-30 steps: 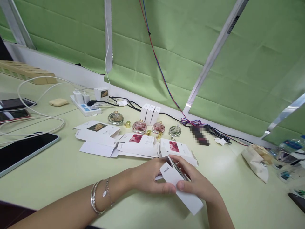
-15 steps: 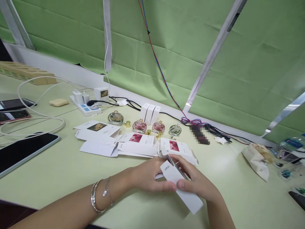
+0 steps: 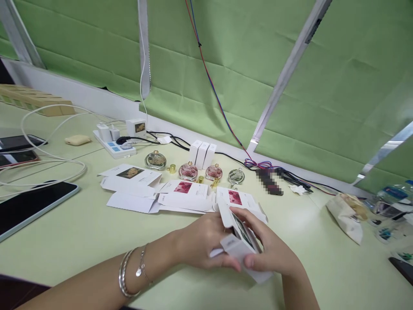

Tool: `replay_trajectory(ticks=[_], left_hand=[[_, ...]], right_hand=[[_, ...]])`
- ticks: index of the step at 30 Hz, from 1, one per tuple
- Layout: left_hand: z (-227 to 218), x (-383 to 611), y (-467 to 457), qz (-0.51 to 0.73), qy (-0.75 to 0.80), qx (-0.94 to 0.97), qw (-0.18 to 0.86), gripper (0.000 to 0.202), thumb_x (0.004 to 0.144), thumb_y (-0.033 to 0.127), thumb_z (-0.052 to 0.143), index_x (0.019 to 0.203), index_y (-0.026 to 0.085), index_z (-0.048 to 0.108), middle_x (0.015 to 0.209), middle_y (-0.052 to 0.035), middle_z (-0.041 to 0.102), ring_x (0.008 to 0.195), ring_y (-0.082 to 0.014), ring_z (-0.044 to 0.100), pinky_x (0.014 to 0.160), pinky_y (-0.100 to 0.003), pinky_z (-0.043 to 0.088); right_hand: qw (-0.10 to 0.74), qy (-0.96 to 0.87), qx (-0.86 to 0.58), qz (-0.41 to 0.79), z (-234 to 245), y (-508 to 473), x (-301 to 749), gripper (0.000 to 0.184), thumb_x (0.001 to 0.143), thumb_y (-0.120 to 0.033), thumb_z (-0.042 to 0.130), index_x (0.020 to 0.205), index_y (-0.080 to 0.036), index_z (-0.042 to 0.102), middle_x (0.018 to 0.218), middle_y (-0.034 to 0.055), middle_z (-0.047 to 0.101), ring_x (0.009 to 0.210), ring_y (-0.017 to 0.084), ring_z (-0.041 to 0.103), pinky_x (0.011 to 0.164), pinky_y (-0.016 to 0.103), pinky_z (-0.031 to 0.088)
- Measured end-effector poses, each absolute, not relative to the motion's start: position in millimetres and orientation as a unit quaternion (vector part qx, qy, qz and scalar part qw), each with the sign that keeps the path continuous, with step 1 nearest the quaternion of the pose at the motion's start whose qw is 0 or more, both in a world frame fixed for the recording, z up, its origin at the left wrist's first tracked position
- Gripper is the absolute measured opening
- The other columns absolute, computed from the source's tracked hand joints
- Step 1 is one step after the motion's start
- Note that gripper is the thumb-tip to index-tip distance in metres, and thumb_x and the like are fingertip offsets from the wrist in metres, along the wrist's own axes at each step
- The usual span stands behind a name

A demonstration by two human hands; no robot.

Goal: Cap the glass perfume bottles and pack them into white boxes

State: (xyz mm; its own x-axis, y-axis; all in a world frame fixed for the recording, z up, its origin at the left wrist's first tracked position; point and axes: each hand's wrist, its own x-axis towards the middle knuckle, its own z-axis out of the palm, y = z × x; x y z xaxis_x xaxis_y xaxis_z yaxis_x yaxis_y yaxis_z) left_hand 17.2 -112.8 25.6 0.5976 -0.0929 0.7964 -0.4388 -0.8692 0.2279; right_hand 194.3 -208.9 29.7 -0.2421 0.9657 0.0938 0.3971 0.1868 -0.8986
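"Since so much is spread over the counter, could you start at its left?"

"One flattened carton with a yellow flower lies beside two with red pictures, a middle carton and a right-hand carton, prints up, probably so each design reads at a glance. Behind them sit a yellow-flowered bottle, two red bottles and a green bottle, likely set back to leave working room."

"And the left hand?"

"Partly closed on the left side of a white carton, thumb against its lower edge; most of its fingers are hidden, so I can't tell where they press."

"Where's that carton?"

"Tilted between both hands, in front of the right-hand carton, flaps spread, perhaps slanted so the opening can be seen."

"Then the right hand?"

"Wrapped around the white carton's right side, thumb near, fingers across the far side, seemingly to steady it."
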Motion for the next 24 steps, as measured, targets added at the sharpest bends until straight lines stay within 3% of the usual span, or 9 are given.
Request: replay_trajectory(ticks=[3,7,14,20,24], left_hand=[[30.6,18.2,-116.1,0.477,-0.215,0.849,0.071,0.022,0.086,0.031,0.057,0.076,0.012,0.064,0.073,-0.0081,0.072,0.073,-0.0181,0.067,0.084,-0.028,0.051],[36.5,15.3,-114.2,0.472,-0.257,0.843,0.008,0.011,0.083,0.016,0.059,0.074,0.015,0.066,0.077,-0.0047,0.074,0.072,-0.0175,0.068,0.088,-0.033,0.051],[41.1,10.0,-114.0,0.45,-0.243,0.859,-0.014,0.028,0.088,0.011,0.045,0.076,0.019,0.069,0.083,-0.0027,0.075,0.078,-0.0178,0.069,0.091,-0.033,0.051],[39.8,10.8,-115.3,0.462,-0.236,0.855,-0.007,0.023,0.087,0.01,0.047,0.079,0.018,0.067,0.08,-0.0035,0.075,0.076,-0.0167,0.068,0.089,-0.033,0.051],[34.2,11.0,-110.9,0.502,-0.179,0.845,0.054,0.017,0.088,0.017,0.05,0.077,0.018,0.063,0.068,-0.0026,0.072,0.064,-0.014,0.065,0.073,-0.029,0.052]], right_hand=[[0.369,-0.707,-0.464,0.387,31.4,-212.9,195.7,0.09,0.058,-0.044,0.077,0.135,-0.032,0.032,0.139,0.0031,0.037,0.128,0.027,0.034,0.106,0.037,0.025],[0.376,-0.706,-0.45,0.397,30.5,-217.7,200.3,0.094,0.056,-0.044,0.078,0.136,-0.033,0.03,0.142,0.0033,0.032,0.131,0.028,0.03,0.108,0.038,0.022],[0.386,-0.692,-0.435,0.427,26.2,-220.0,207.6,0.094,0.055,-0.045,0.079,0.136,-0.03,0.033,0.141,0.0062,0.033,0.132,0.031,0.028,0.109,0.043,0.018],[0.406,-0.673,-0.414,0.458,27.4,-217.8,203.2,0.095,0.054,-0.051,0.078,0.135,-0.027,0.035,0.142,0.0079,0.033,0.132,0.031,0.028,0.109,0.043,0.017],[0.419,-0.624,-0.416,0.512,27.1,-215.3,199.5,0.094,0.055,-0.062,0.073,0.134,-0.025,0.038,0.135,0.009,0.043,0.126,0.032,0.037,0.105,0.042,0.025]])
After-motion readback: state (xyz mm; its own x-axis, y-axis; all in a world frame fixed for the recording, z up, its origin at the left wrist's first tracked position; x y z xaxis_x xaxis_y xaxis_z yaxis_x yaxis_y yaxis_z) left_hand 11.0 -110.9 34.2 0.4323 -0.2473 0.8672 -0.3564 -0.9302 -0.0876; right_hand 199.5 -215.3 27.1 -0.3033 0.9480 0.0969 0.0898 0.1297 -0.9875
